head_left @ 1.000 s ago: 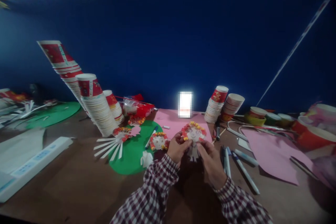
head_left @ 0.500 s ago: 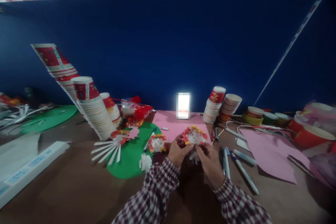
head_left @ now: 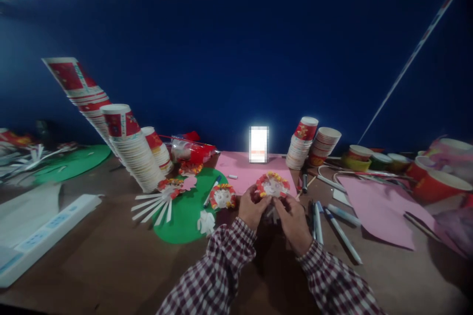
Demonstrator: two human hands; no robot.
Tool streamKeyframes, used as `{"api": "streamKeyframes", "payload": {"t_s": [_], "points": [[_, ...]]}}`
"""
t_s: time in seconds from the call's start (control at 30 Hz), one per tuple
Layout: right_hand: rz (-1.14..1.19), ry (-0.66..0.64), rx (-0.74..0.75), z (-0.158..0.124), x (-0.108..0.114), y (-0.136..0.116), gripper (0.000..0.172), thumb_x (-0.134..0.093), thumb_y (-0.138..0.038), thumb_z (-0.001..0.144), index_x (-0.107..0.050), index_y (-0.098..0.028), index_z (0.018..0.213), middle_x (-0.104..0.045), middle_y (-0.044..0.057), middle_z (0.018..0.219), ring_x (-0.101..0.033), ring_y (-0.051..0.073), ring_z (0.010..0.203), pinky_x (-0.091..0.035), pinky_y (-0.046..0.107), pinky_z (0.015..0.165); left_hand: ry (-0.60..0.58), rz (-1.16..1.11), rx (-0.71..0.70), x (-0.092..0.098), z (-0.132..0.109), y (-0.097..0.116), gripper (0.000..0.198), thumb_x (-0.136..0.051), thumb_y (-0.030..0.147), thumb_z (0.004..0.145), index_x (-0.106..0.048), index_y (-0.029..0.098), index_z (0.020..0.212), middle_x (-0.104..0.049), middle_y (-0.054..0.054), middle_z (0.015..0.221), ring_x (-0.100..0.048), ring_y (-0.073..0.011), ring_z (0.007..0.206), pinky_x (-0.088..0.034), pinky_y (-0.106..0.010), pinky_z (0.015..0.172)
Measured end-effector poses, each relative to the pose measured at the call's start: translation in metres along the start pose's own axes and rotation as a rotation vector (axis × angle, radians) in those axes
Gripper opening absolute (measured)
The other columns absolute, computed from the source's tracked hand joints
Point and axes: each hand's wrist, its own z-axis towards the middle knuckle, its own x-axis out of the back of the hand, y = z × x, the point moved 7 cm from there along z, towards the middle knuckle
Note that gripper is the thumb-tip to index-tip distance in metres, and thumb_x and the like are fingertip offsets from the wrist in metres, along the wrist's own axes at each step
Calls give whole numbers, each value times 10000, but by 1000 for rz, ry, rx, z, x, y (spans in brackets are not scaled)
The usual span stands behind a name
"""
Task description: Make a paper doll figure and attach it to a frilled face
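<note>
A round paper craft [head_left: 272, 186] with a pale middle and a scalloped red and yellow rim is held up between both hands. My left hand [head_left: 254, 207] pinches its lower left edge. On the lower right, my right hand [head_left: 293, 221] grips the same craft, thumb near the left thumb. White paper strips hang beneath it, partly hidden by the fingers. Left of the hands lies a similar paper ring [head_left: 222, 197], and farther left a third craft [head_left: 172, 188] with white strips fanned out. A crumpled white paper piece [head_left: 206, 222] rests on the green sheet [head_left: 177, 229].
Tall stacks of paper cups [head_left: 133, 152] lean at the left; shorter cup stacks [head_left: 300, 143] stand behind at the right. Several markers [head_left: 343, 236] lie right of my hands, beside pink paper [head_left: 380, 211]. A white power strip [head_left: 48, 236] sits at the left. A blue partition [head_left: 236, 59] closes the back.
The craft is tilted slightly differently between my fingers, and my right hand has shifted a little. The whole view has moved slightly; both hands keep their hold.
</note>
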Motion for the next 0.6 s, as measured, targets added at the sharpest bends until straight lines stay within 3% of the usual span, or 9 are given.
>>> {"api": "streamKeyframes", "payload": {"t_s": [0.2,0.43,0.6], "points": [[2,13,4,1,4,1,341,-581,-449,779,-642,-128,876,-680,79,734,-627,205,674,-502,301,598,-3,8,29,-1,-2,1,706,-868,216,473,-512,128,1076,-700,-63,814,-662,-168,742,-514,-307,757],[-2,9,15,-1,2,-5,347,-581,-489,760,-635,-147,783,-686,84,718,-630,214,672,-504,306,601,20,39,42,4,1,-2,662,-867,183,469,-527,127,1034,-696,-56,781,-664,-171,713,-518,-325,766],[-45,49,26,-2,4,-7,337,-601,-478,742,-647,-147,777,-696,113,776,-632,234,681,-497,346,642,-20,44,21,-2,-1,-1,605,-841,177,505,-547,120,1031,-698,-90,869,-662,-176,765,-509,-314,783]]}}
